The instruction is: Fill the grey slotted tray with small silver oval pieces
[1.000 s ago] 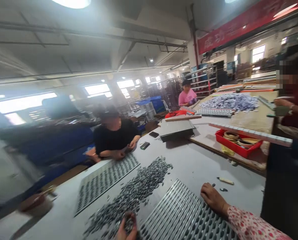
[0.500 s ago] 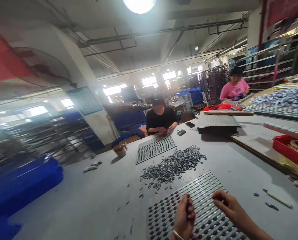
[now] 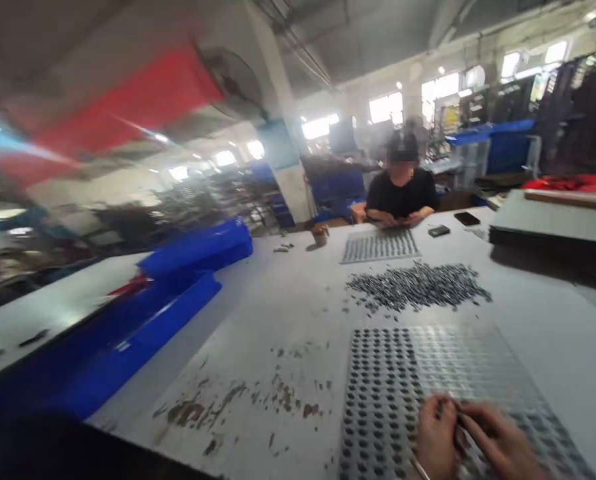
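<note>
My left hand (image 3: 436, 437) is curled closed low over a pale sheet (image 3: 453, 347) patterned with rows of dark oval pieces. Small dark pieces show in its grip, partly hidden by the fingers. My right hand (image 3: 503, 443) meets it, fingertips drawn together at the left fingers. Motion blur hides what the right fingers pinch, if anything. Rows of dark ovals (image 3: 378, 387) fill the sheet's left side, and more lie under and right of my hands. Beyond the sheet is a heap of small dark oval pieces (image 3: 421, 285).
Across the table a person in black (image 3: 402, 193) works at another patterned sheet (image 3: 378, 247). A brown cup (image 3: 320, 235), a small green box (image 3: 439, 231) and a dark flat object (image 3: 467, 219) stand nearby. Blue bins (image 3: 193, 267) line the left; a stack of boards (image 3: 558, 227) stands right.
My view has turned left, bringing the blue bins further in. My right hand, apart from the left before, has come to meet it over the sheet.
</note>
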`<state>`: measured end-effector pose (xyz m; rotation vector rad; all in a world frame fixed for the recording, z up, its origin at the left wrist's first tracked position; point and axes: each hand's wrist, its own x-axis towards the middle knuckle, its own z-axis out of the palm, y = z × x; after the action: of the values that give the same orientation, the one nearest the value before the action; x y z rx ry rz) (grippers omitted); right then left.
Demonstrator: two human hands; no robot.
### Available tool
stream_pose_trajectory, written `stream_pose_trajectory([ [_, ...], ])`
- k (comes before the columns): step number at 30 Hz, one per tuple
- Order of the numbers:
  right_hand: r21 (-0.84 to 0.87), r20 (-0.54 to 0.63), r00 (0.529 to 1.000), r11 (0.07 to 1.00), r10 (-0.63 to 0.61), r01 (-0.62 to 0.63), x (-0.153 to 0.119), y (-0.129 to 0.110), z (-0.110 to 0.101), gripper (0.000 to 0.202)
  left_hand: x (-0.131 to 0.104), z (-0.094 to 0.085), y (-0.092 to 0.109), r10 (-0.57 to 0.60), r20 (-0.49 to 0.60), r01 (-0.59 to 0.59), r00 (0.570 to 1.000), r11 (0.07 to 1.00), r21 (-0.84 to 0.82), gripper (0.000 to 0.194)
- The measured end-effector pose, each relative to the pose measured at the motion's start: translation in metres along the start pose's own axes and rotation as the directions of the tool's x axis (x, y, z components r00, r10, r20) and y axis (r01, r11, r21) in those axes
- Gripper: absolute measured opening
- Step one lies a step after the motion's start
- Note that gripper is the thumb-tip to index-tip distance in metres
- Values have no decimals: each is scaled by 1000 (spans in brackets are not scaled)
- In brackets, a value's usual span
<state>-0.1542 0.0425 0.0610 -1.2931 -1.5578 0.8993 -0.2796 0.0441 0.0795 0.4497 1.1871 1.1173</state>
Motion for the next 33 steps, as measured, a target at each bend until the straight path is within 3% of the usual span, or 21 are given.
stream_pose_trajectory([
  [5,14,-23,990,991,136,-135,-54,-77,2,27,-78,-27,28,-181,182,183,967,983,6,38],
  [8,5,4,978,978,210,-210,-76,-111,5,20,-106,-41,39,-235,272,234,933,972,35,30],
  [11,-14,50,968,969,247,-246,-84,-128,0,17,-121,-46,47,-274,290,268,917,961,61,25],
  [14,-84,59,976,976,207,-202,-70,-125,-14,16,-126,-45,58,-321,282,333,904,943,8,26],
  [16,-203,-9,983,963,181,-179,-51,-114,-27,16,-125,-45,66,-361,295,392,885,919,-50,29],
  [18,-356,-77,982,916,171,-187,-32,-102,-40,15,-125,-45,74,-396,311,439,864,895,-80,27],
  [21,-561,-49,979,805,199,-191,-14,-88,-51,12,-126,-45,80,-420,322,468,848,879,-87,19],
  [27,-759,8,957,624,290,-183,-8,-89,-49,13,-131,-38,82,-470,316,513,824,856,-65,14],
  [33,-778,-1,956,600,295,-186,-4,-91,-45,12,-133,-35,87,-513,258,547,819,833,-80,14],
])
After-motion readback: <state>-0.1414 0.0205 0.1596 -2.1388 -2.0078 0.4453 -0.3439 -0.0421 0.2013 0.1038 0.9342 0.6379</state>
